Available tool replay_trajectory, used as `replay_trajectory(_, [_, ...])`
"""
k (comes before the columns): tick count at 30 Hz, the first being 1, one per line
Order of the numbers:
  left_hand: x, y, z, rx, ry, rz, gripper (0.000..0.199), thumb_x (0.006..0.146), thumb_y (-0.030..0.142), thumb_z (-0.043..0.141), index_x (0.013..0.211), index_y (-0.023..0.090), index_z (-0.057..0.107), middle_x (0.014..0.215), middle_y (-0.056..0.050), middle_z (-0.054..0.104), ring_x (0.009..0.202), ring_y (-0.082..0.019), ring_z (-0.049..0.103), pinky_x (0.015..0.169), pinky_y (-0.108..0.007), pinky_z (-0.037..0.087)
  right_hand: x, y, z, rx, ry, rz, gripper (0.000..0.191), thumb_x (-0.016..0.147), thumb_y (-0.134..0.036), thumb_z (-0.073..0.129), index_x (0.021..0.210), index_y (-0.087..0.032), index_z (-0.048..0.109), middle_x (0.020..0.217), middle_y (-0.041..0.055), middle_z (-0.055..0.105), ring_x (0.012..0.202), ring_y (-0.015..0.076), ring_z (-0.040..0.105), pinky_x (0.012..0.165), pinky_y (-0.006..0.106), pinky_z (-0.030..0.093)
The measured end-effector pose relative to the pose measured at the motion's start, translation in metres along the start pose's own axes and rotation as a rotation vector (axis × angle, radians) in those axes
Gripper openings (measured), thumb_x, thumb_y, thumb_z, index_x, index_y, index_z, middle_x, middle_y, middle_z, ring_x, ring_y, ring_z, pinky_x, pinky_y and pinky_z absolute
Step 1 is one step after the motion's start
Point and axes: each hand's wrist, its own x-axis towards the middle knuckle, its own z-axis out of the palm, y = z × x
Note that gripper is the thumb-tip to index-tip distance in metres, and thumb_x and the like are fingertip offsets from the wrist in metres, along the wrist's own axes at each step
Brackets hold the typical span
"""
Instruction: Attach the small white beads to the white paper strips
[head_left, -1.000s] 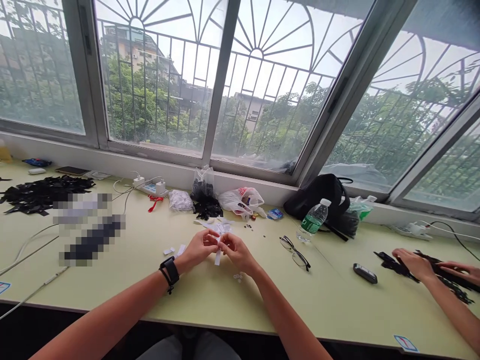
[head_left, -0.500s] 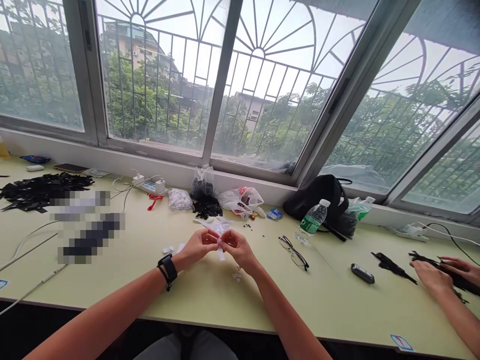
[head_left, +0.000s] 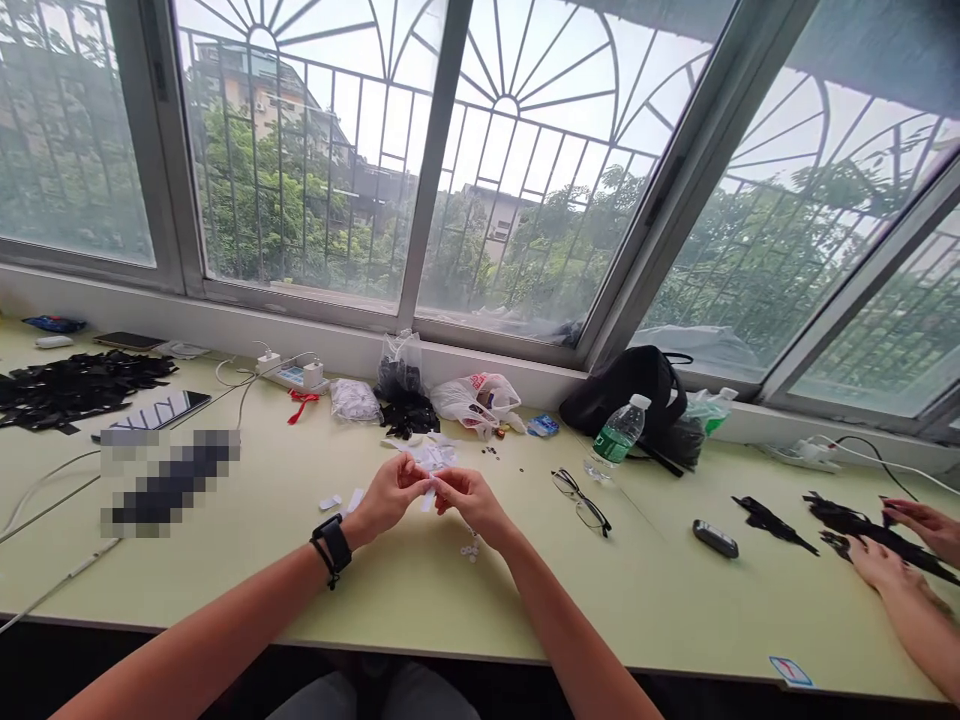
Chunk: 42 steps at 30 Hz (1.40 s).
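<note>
My left hand (head_left: 389, 497) and my right hand (head_left: 472, 503) meet above the table, fingertips pinched on a small white strip (head_left: 428, 500). Its lower end hangs between the hands; the fingers cover the rest. Just beyond them lies a loose heap of white strips (head_left: 431, 453). Beside my left wrist are a few small white pieces (head_left: 330, 503). Several small white round pieces (head_left: 470, 551) rest on the tabletop below my right hand.
Along the window side stand a bag of white pieces (head_left: 355, 401), black pieces (head_left: 409, 418), a plastic bag (head_left: 480, 400) and a water bottle (head_left: 619, 438). Glasses (head_left: 581, 502) and a black oval case (head_left: 715, 538) lie rightward. A co-worker's hands (head_left: 885, 565) handle black strips (head_left: 862, 525) at far right.
My hands stay pinched on the white strip, with the fingers slightly shifted and less of it hanging below. The co-worker's hands have moved apart over the black strips. The view has shifted slightly.
</note>
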Motion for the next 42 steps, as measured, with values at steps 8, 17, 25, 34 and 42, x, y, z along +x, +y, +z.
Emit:
replay_trajectory(8, [-0.005,-0.001,0.002,0.359,0.066,0.128,0.028,0.089,0.036,0.070,0.077,0.021,0.050,0.073,0.002,0.061,0.070,-0.015,0.060,0.067,-0.026,0.048,0.002,0.013,0.003,-0.087,0.054,-0.087,0.046,0.087,-0.064,0.069,0.086,-0.018,0.071,0.069,0.0009,0.064,0.058,0.0145,0.060,0.059,0.029,0.053])
replay_trajectory(17, [-0.009,0.002,0.004,0.486,0.036,0.063,0.024,0.093,0.043,0.066,0.091,0.018,0.065,0.082,-0.006,0.072,0.069,-0.020,0.068,0.062,-0.030,0.050,0.002,0.016,0.003,-0.158,0.098,-0.095,0.042,0.090,-0.059,0.066,0.082,-0.019,0.064,0.068,0.0009,0.063,0.053,0.0141,0.058,0.052,0.027,0.047])
replay_trajectory(25, [-0.004,-0.004,-0.003,0.351,-0.042,0.026,0.031,0.090,0.044,0.070,0.082,0.014,0.072,0.075,-0.007,0.073,0.068,-0.018,0.065,0.062,-0.027,0.047,-0.002,0.010,0.004,-0.206,0.068,-0.125,0.037,0.094,-0.054,0.062,0.083,-0.018,0.062,0.065,-0.0015,0.057,0.054,0.0124,0.051,0.052,0.025,0.041])
replay_trajectory(34, [-0.001,0.001,-0.006,0.203,-0.146,-0.002,0.038,0.086,0.050,0.075,0.080,0.013,0.071,0.068,-0.003,0.067,0.061,-0.014,0.057,0.061,-0.026,0.047,-0.004,0.002,0.001,-0.223,0.022,-0.151,0.040,0.093,-0.054,0.065,0.077,-0.019,0.056,0.066,-0.0032,0.050,0.058,0.0119,0.042,0.054,0.025,0.033])
replay_trajectory(42, [-0.003,0.008,-0.009,0.163,-0.210,-0.034,0.040,0.084,0.052,0.077,0.081,0.013,0.071,0.070,-0.005,0.068,0.061,-0.014,0.059,0.061,-0.026,0.046,-0.006,0.001,-0.002,-0.168,-0.043,-0.143,0.041,0.093,-0.056,0.066,0.077,-0.020,0.054,0.067,-0.0035,0.050,0.058,0.0116,0.041,0.054,0.025,0.032])
